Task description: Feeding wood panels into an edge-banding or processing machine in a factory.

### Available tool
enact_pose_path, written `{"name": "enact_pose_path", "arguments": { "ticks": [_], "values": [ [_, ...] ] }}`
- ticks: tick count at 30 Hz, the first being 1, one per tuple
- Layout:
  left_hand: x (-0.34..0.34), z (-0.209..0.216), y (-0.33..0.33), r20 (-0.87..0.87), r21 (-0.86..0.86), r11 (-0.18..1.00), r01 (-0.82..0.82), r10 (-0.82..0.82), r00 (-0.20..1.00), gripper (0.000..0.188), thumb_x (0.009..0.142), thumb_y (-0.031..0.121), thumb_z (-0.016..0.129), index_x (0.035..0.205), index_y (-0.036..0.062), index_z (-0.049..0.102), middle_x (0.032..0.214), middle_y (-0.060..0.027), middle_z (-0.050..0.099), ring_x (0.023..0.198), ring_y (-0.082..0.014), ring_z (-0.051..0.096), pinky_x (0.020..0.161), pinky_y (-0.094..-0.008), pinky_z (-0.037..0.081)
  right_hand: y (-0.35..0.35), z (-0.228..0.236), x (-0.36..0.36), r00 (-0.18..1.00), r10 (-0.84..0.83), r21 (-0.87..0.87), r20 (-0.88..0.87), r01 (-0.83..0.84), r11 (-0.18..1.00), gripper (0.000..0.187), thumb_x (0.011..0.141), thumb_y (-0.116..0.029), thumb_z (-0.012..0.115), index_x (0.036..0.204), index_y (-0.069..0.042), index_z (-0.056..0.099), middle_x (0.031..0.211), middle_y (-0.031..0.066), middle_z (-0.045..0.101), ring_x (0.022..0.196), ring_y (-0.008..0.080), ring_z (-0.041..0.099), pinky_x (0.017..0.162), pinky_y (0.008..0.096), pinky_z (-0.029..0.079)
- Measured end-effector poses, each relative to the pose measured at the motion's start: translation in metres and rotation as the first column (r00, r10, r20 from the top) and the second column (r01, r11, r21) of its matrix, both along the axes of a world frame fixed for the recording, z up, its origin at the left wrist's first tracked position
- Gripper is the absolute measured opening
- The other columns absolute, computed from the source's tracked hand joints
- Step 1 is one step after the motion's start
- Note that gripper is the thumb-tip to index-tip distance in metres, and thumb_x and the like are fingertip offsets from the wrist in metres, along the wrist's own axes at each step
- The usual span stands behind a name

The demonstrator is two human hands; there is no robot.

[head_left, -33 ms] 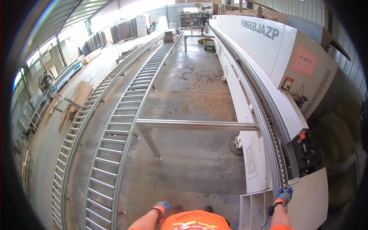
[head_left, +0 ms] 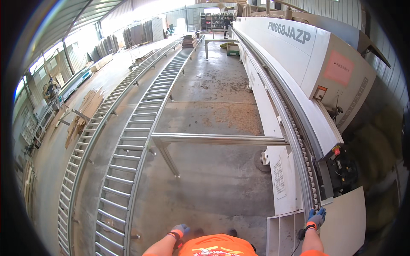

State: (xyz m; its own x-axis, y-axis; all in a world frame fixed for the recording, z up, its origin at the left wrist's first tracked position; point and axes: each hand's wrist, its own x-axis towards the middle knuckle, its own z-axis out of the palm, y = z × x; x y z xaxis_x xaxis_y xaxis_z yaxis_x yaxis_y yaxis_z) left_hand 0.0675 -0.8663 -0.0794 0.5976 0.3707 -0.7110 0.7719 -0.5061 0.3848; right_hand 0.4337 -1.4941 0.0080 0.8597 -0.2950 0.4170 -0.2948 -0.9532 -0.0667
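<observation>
Nothing is visibly shifting: at four o'clock the right hand [head_left: 316,218] is resting, fingers spread, by the roller rail [head_left: 306,170]; the left hand [head_left: 182,229] (I cannot tell its grip) is hanging at six.

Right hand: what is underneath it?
A metal rail and a row of pale rollers run to the right hand; whatever lies directly beneath is covered, unseen.

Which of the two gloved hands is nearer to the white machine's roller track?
The right hand, at the near end of the roller track; the left hand is well apart from it, beside the orange shirt.
</observation>
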Motion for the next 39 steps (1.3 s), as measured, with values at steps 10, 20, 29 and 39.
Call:
{"name": "enact_pose_path", "arguments": {
  "ticks": [10, 20, 29, 39],
  "values": [
    [-0.046, -0.032, 0.003, -0.103, 0.057, 0.996, 0.070, -0.064, 0.993, 0.044, 0.091, 0.049, 0.061, 0.118, 0.0148, 0.072, 0.118, -0.0139, 0.071, 0.111, -0.0319, 0.067, 0.096, -0.0424, 0.050, 0.003, 0.005, -0.001, 0.999, -0.017, 0.008, -0.028, 0.017, 1.000, 0.063, 0.087, -0.042, 0.070, 0.132, 0.000, 0.056, 0.141, 0.0243, 0.054, 0.131, 0.0399, 0.051, 0.110, 0.0468, 0.042],
    [-0.040, -0.042, 0.000, -0.113, 0.048, 0.999, 0.024, -0.018, 0.993, 0.044, 0.089, 0.043, 0.054, 0.119, 0.0157, 0.070, 0.123, -0.0150, 0.068, 0.114, -0.0363, 0.064, 0.098, -0.0438, 0.049, 0.000, 0.001, 0.001, 0.999, -0.034, 0.014, -0.021, 0.035, 0.999, 0.062, 0.087, -0.041, 0.069, 0.133, -0.001, 0.055, 0.142, 0.0237, 0.054, 0.131, 0.0412, 0.051, 0.109, 0.0468, 0.043],
    [-0.036, -0.025, -0.006, -0.064, 0.028, 0.998, -0.055, 0.057, 0.996, 0.042, 0.088, 0.042, 0.057, 0.118, 0.0167, 0.071, 0.121, -0.0139, 0.070, 0.114, -0.0338, 0.065, 0.097, -0.0429, 0.050, 0.000, 0.001, 0.001, 1.000, -0.018, 0.002, -0.013, 0.018, 1.000, 0.062, 0.087, -0.040, 0.070, 0.132, 0.000, 0.055, 0.140, 0.0242, 0.055, 0.130, 0.0417, 0.051, 0.109, 0.0471, 0.043],
    [-0.046, -0.025, -0.005, -0.099, 0.052, 0.999, -0.011, 0.016, 0.995, 0.042, 0.087, 0.042, 0.057, 0.117, 0.0160, 0.072, 0.118, -0.0140, 0.071, 0.111, -0.0330, 0.066, 0.096, -0.0429, 0.050, 0.001, -0.001, 0.002, 0.999, -0.032, 0.011, -0.020, 0.033, 0.999, 0.063, 0.087, -0.042, 0.069, 0.132, 0.000, 0.056, 0.140, 0.0241, 0.055, 0.130, 0.0418, 0.051, 0.110, 0.0470, 0.042]
  ]
}}
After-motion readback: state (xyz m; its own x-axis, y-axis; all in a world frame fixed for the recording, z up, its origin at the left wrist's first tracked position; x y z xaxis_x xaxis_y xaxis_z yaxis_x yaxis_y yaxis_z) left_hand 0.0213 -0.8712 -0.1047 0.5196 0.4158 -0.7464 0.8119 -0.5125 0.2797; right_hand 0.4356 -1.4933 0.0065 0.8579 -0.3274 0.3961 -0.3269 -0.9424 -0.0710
